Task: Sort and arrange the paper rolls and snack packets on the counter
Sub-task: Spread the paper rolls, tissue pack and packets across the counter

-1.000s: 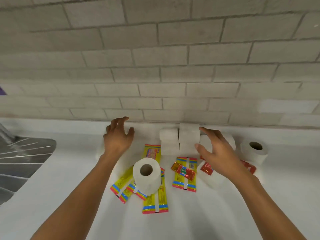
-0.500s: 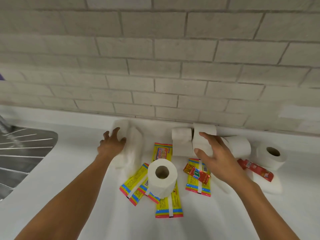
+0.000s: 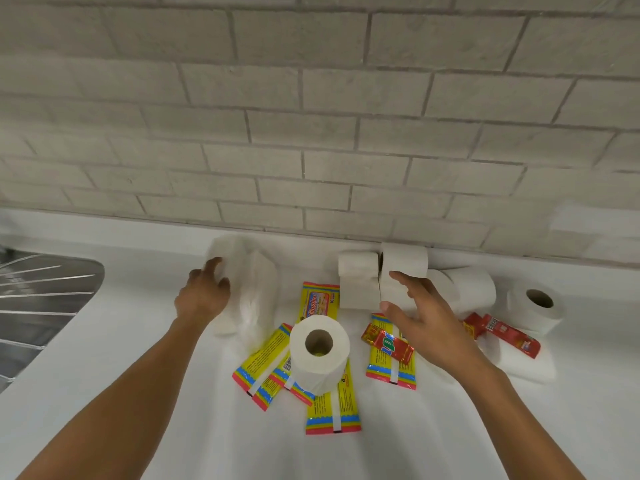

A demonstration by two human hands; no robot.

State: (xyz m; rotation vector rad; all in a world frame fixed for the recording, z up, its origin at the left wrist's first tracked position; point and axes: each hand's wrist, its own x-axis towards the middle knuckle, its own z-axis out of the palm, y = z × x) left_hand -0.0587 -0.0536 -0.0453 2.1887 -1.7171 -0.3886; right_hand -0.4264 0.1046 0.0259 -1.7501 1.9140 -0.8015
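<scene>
White counter (image 3: pixel 381 455) running to a pale grey brick wall (image 3: pixel 311 133); low white upstand at the join. Ribbed steel draining board (image 3: pixel 41 306) at far left edge.

Legible writing: "Giggles" on the upright yellow packet (image 3: pixel 317 301) near the wall; large letters on the red packet (image 3: pixel 388 344), not readable for certain. Barcodes on a yellow packet (image 3: pixel 287 366) and on the right red packet (image 3: pixel 504 336).

Counts. Paper rolls: seven made out for sure, possibly more in the far pile. One upright roll (image 3: pixel 320 351) at centre, core facing up, standing on yellow packets. Stacked pair (image 3: pixel 358 284) and second stacked pair (image 3: pixel 403 268) against the wall, touching. One lying roll (image 3: pixel 471 294) just right of them. One tilted roll (image 3: pixel 535 304) farther right, hole toward camera. Another white roll or bundle (image 3: pixel 523 365) lying low at right under the red packets; outline blurred. Blurred wrapped paper pack (image 3: pixel 249 289) at left.

Yellow packets: five. Red packets: three, counting a small one (image 3: pixel 472 325) beside the right red packet.

Left hand (image 3: pixel 202 299): fingers curled onto the left side of the blurred pack, gripping it. Right hand (image 3: pixel 426 320): fingers spread and apart, thumb out, fingertips at the front of the second stacked pair; contact cannot be told.
</scene>
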